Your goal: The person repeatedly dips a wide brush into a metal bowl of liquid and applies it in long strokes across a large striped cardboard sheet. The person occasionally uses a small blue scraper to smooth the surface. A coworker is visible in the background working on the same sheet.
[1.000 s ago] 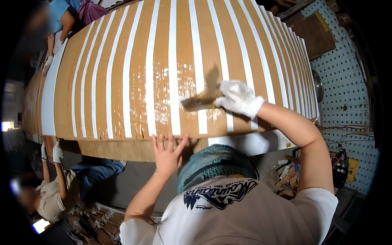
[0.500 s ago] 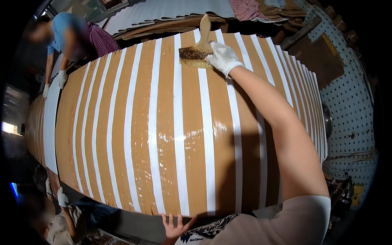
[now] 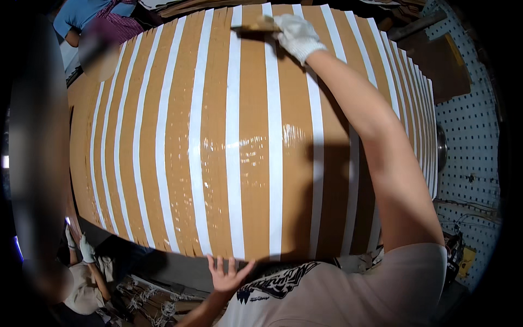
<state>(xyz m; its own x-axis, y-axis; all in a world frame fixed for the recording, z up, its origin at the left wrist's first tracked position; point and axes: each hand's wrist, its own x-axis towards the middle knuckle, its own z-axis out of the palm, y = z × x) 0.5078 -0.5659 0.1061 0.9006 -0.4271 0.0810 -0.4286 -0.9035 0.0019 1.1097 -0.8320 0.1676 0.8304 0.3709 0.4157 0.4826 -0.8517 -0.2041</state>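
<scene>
Head view. Broad curved panel [image 3: 180, 163] of brown strips, glossy and wet-looking, striped lengthwise with narrow white bands, bulging toward the camera and filling most of the frame. Sheen and small ripples across the middle, where light catches the coating. Near edge ragged, strip ends stepped unevenly.

Right hand [image 3: 296, 34] in a white knit glove, far up near the panel's top edge, arm stretched long across the brown surface and casting a dark shadow beside it. Gloved fingers closed around the handle of a flat brush [image 3: 259, 25], pale wooden stock, bristles pressed against the panel just left of the glove.

Left hand [image 3: 227, 274] bare, at the near lower edge of the panel, fingers spread and straight, tips resting against the underside of the rim, gripping nothing.

Pale beige shirt with a dark printed graphic at the bottom of the frame. White pegboard wall [image 3: 471, 136] on the right, dotted with holes. Another person in a blue top [image 3: 87, 13] at the far upper left corner; a further gloved hand [image 3: 86, 250] low at left, beneath the panel.
</scene>
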